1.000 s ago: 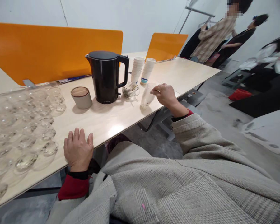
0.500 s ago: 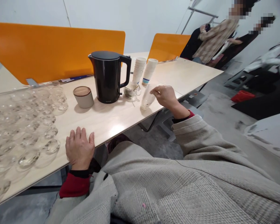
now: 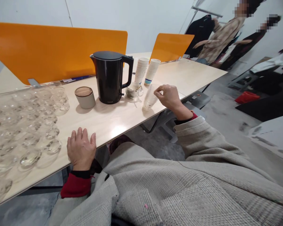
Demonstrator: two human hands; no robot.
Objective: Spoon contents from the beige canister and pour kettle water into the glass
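Note:
My left hand (image 3: 81, 148) lies flat on the front edge of the table (image 3: 103, 130), fingers stretched out, beside many drinking glasses. Over at the right, my right hand (image 3: 169, 95) is closed in a pinch at the rim of a clear tumbler (image 3: 149, 101) that stands on the table. What the fingertips hold, if anything, is too small to tell. Just left of the tumbler is a ribbed glass cup (image 3: 132, 91) with a handle and a thin stick or spoon handle in it.
A black electric kettle (image 3: 109, 78) stands mid-table beside a grey canister (image 3: 85, 99) with a wooden lid. Paper cups (image 3: 141, 70) rise in stacks behind. Clear glasses (image 3: 30, 158) crowd the left; an orange partition (image 3: 68, 55) stands behind. Two people are at the back right.
My right hand has shifted very slightly at the tumbler's rim, still pinched. My left hand stays put on the table. In the background, a person's arm has moved beside a dark garment.

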